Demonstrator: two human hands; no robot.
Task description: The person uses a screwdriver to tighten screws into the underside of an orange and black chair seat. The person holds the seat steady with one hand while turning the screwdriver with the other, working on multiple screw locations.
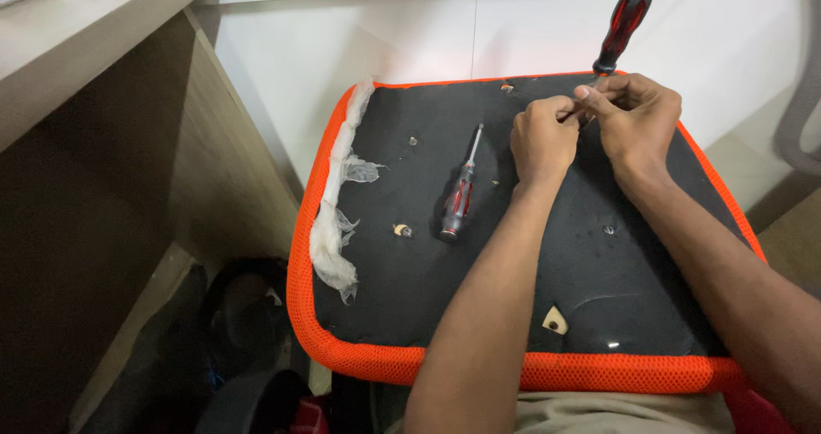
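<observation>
Orange mesh edging runs round a black seat panel [479,314] that lies flat in front of the person, and both hands work together near its far edge. Seen from the head camera, the left hand [544,139] is curled nearly closed, its thumb and forefinger pinching something too small to make out. The right hand [634,116] is closed just beside it, the fingertips of the two hands touching. A red and black screwdriver [627,19] rises tilted from between the right fingers, its handle leaning up and away toward the white wall [359,49], its tip hidden inside the grip. A second red and black screwdriver [460,196] lies loose on the black panel, left of the left wrist, its shaft pointing away from the person. A small pale fitting [401,230] sits close beside its handle. Torn white plastic wrap [335,220] clings along the left edge of the panel. A cream triangular tag [555,321] shows near the front edge, close to the left forearm. A wooden cabinet side [103,229] stands to the left
</observation>
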